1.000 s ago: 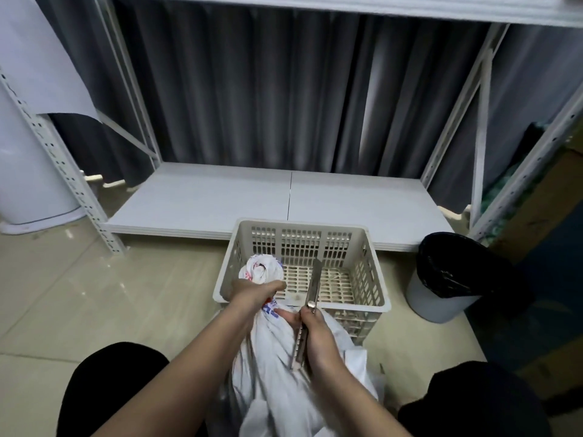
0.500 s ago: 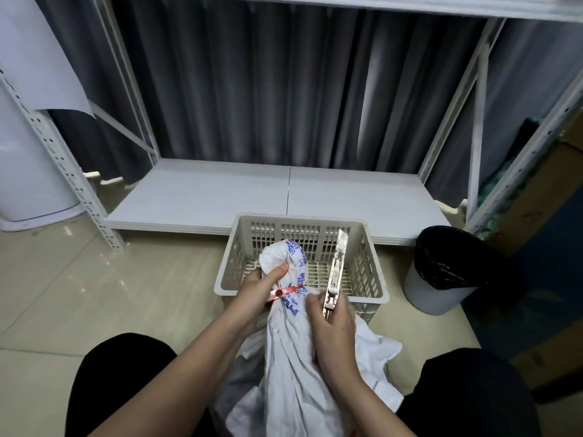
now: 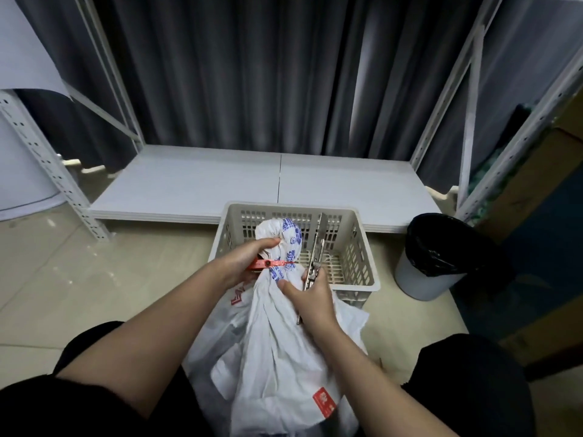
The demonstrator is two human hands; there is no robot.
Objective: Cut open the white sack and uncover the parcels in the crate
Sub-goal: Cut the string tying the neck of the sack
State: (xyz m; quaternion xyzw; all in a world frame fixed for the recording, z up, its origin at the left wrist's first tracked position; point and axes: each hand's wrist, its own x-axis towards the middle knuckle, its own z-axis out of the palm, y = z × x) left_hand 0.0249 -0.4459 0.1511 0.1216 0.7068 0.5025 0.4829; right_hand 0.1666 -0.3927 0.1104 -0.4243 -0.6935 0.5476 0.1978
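White sack (image 3: 277, 348), upright on the floor (image 3: 94, 279) between the person's knees, its tied neck just before the near wall of the beige crate (image 3: 356, 247). Left hand (image 3: 249, 260) grips the neck below the bunched top, beside a red tie (image 3: 271, 264). Right hand (image 3: 312, 298) holds a utility knife (image 3: 317, 257), blade pointing up over the crate, thumb touching the sack.

Both bare forearms reach forward from the bottom of the view and converge at the centre. The left hand (image 3: 244, 261) has its fingers curled round the gathered neck of the white plastic sack (image 3: 280, 342). The right hand (image 3: 310, 293) grips a slim metal utility knife (image 3: 317, 257), blade pointing up and away, thumb extended against the sack.
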